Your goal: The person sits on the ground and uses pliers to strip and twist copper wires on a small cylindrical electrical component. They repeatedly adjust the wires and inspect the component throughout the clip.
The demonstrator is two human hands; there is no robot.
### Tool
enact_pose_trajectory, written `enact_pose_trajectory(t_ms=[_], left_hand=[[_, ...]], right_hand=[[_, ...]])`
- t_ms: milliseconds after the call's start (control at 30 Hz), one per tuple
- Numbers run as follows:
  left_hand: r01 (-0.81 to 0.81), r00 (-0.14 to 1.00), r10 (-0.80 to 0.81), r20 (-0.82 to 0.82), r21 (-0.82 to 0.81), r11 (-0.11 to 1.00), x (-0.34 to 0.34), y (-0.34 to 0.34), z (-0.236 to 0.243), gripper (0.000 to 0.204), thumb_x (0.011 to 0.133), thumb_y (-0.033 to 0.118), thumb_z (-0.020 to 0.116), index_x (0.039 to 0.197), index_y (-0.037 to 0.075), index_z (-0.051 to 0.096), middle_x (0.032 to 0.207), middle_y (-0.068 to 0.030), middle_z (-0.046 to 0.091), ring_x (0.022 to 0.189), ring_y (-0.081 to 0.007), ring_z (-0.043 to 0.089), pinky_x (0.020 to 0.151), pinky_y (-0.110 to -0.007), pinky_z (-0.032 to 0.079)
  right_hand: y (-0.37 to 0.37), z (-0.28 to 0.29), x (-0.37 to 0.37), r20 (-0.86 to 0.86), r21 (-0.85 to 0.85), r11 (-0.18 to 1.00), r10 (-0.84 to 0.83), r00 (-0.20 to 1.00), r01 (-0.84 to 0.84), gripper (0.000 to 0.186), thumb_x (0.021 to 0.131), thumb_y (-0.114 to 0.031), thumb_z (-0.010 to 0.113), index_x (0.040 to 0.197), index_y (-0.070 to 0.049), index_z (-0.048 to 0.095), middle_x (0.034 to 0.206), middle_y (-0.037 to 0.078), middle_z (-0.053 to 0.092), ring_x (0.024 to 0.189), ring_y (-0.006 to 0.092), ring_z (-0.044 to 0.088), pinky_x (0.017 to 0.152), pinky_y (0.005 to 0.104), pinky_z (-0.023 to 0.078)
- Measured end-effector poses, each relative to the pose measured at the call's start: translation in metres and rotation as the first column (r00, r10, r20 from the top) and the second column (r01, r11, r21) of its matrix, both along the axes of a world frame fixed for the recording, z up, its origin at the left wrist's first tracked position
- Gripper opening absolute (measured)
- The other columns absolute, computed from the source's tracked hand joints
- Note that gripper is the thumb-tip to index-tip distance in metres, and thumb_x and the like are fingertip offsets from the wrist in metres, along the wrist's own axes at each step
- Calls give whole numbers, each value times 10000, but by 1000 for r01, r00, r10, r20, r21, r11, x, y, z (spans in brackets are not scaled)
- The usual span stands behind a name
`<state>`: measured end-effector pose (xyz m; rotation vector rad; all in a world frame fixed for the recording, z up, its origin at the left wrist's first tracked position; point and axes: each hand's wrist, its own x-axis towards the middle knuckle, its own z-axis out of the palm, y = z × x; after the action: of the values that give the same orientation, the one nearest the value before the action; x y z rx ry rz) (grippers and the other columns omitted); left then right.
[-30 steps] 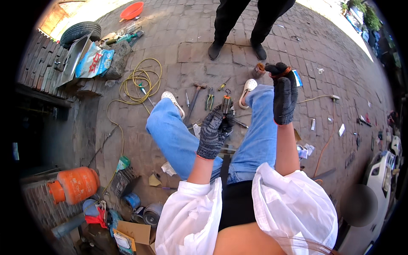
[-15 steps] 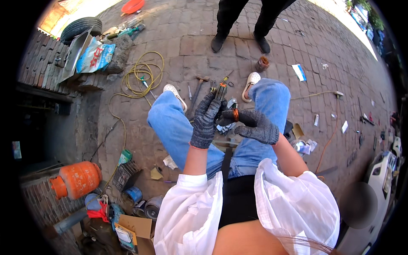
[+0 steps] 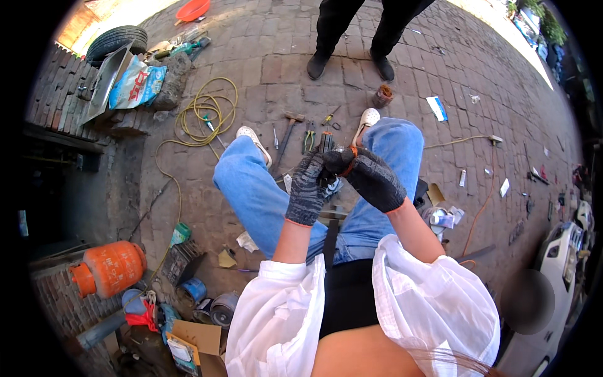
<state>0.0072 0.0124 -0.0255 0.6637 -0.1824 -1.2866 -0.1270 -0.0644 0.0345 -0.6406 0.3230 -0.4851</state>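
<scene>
Left hand [image 3: 306,190] — gloved — grips a dark core [image 3: 326,141]; right hand [image 3: 373,182] pinches orange wire [image 3: 353,154].

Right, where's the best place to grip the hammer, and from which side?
Probably the middle of the handle, from above with the hand closing across it. The hammer lies on the ground with its head at the far end and its long, slim handle running back toward the person. Pliers lie close on its right, so a low approach there looks cramped.

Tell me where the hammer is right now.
In the head view, the hammer lies on the brick ground left of centre, between the left shoe and the pliers.
</scene>
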Motion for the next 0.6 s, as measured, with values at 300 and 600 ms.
enact_pose_trajectory(t_ms=[300,600], left_hand=[[-154,956,144,254,21,988,7,12,40,280,851,114,552,1104,2,509,799,-37,568,658,-99,537,568,-229,448],[-119,877,86,474,41,992,13,12,62,339,837,73,563,1157,-7,487,934,-53,594,787,-106,563,698,-230,470]], right_hand=[[5,0,-5,-409,-317,923,74,909,-218,352,836,-214,590,1106,5,539,964,59,606,877,104,556,797,239,443],[10,0,-10,-104,-17,987,158,982,-161,402,838,-170,579,1174,24,480,1065,98,575,955,171,562,861,299,439]])
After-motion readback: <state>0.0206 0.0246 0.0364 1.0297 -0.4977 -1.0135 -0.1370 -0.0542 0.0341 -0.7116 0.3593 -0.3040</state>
